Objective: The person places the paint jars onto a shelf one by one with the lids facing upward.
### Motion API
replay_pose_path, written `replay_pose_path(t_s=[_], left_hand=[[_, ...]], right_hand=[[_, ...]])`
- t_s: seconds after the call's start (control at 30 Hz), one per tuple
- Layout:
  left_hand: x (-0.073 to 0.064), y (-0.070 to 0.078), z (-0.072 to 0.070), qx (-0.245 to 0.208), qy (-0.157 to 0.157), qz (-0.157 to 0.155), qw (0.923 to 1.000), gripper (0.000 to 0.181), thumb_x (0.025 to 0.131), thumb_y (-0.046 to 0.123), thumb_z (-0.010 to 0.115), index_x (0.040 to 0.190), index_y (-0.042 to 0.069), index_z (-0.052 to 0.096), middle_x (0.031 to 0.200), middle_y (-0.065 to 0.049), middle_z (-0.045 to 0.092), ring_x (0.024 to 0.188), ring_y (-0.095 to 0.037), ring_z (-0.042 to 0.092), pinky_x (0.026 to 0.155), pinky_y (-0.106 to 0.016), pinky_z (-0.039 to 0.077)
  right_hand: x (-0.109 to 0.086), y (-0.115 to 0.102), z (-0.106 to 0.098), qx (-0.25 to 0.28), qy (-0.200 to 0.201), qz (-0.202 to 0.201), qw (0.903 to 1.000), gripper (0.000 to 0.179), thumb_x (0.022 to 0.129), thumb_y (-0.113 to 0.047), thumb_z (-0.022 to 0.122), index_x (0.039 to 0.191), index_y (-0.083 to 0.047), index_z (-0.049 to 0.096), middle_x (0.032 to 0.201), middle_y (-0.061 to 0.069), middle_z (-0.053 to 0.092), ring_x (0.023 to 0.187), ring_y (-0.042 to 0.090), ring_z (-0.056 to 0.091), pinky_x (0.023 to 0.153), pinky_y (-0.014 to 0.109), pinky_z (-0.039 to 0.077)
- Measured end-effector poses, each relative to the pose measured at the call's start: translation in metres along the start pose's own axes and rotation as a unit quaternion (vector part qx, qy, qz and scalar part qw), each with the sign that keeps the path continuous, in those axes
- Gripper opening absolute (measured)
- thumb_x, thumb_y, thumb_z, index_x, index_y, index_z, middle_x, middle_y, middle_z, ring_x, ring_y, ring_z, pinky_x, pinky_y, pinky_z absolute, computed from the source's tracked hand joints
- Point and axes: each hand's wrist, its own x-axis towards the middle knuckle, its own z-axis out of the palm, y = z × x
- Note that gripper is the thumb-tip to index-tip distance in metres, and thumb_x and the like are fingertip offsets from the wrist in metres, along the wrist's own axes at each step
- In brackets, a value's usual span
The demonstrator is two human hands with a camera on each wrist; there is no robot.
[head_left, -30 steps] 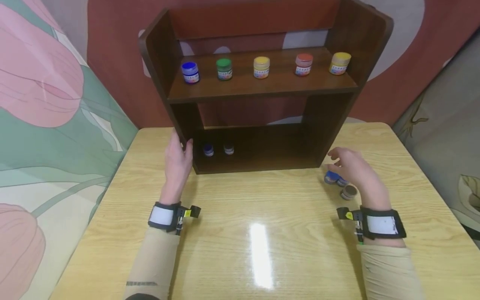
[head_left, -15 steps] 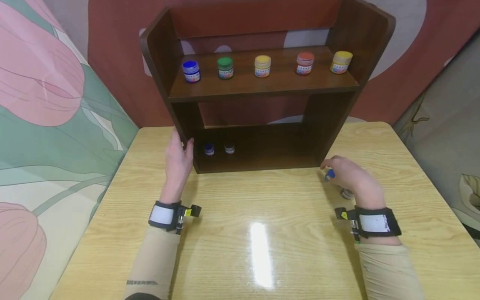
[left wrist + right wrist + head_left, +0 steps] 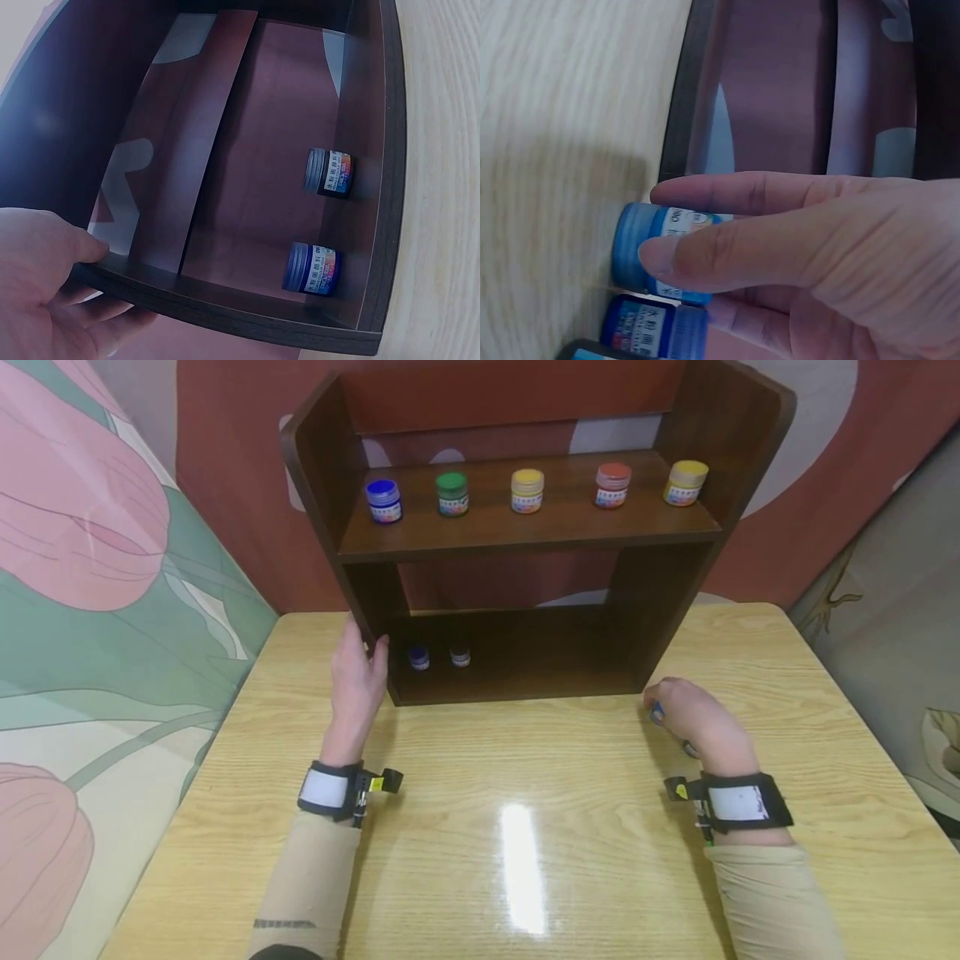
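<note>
My left hand [image 3: 358,681] grips the left side panel of a dark brown shelf [image 3: 525,550], thumb inside and fingers outside. At the shelf's lower right corner, my right hand [image 3: 693,718] pinches a light blue paint jar [image 3: 630,251] lying on its side, thumb across its label. A dark blue paint jar [image 3: 641,326] lies right beside it, and part of a black-rimmed jar [image 3: 585,351] shows below. On the lower shelf, a dark blue paint jar [image 3: 311,268] and a clear-lidded paint jar [image 3: 328,172] stand near the left panel.
Along the upper shelf stand a blue jar [image 3: 385,502], a green jar [image 3: 452,495], a yellow jar [image 3: 527,492], a red jar [image 3: 612,486] and another yellow jar [image 3: 686,483]. The wooden table [image 3: 450,860] extends in front. Patterned cloth [image 3: 225,485] hangs behind.
My right hand has come down over the loose jars and its fingers have closed on the light blue one, covering most of the others. My left hand stays on the panel.
</note>
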Motion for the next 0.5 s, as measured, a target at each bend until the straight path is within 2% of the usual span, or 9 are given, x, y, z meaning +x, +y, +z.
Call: replay_pose_path(t_s=[0.07,0.13,0.3,0.5], left_hand=[[0.0003,0.0,0.0002,0.001,-0.001,0.0,1.0,0.04,0.101,0.013,0.056,0.138,0.001,0.047,0.131,-0.023,0.061,0.123,-0.038,0.061,0.095,-0.051,0.057],[0.0005,0.0,0.0002,0.002,-0.002,-0.002,1.0,0.04,0.101,0.013,0.056,0.139,0.001,0.047,0.131,-0.023,0.061,0.123,-0.038,0.061,0.095,-0.051,0.057],[0.0007,-0.0012,0.0006,0.002,-0.002,-0.004,1.0,0.04,0.101,0.013,0.056,0.138,0.001,0.047,0.13,-0.023,0.062,0.123,-0.037,0.061,0.095,-0.05,0.058],[0.0009,-0.002,0.001,0.001,-0.001,-0.003,1.0,0.039,0.101,0.013,0.057,0.137,0.001,0.047,0.129,-0.023,0.062,0.122,-0.038,0.061,0.096,-0.051,0.057]], right_hand=[[0.0016,0.0006,0.0014,0.001,-0.004,0.0,1.0,0.032,0.075,0.018,0.055,0.09,-0.007,0.069,0.082,0.012,0.065,0.079,0.028,0.058,0.074,0.045,0.053],[0.0028,0.0011,0.0021,0.005,-0.01,0.006,0.9999,0.032,0.077,0.017,0.056,0.091,-0.007,0.07,0.081,0.011,0.065,0.077,0.027,0.056,0.071,0.044,0.052],[0.004,0.0001,0.0018,0.006,-0.018,0.016,0.9997,0.032,0.082,0.014,0.059,0.105,-0.003,0.072,0.092,0.016,0.069,0.081,0.028,0.058,0.076,0.047,0.054],[0.0041,-0.0032,0.0018,0.031,0.009,0.002,0.9995,0.025,0.084,0.012,0.063,0.105,-0.001,0.072,0.098,0.02,0.071,0.088,0.03,0.063,0.081,0.05,0.054]])
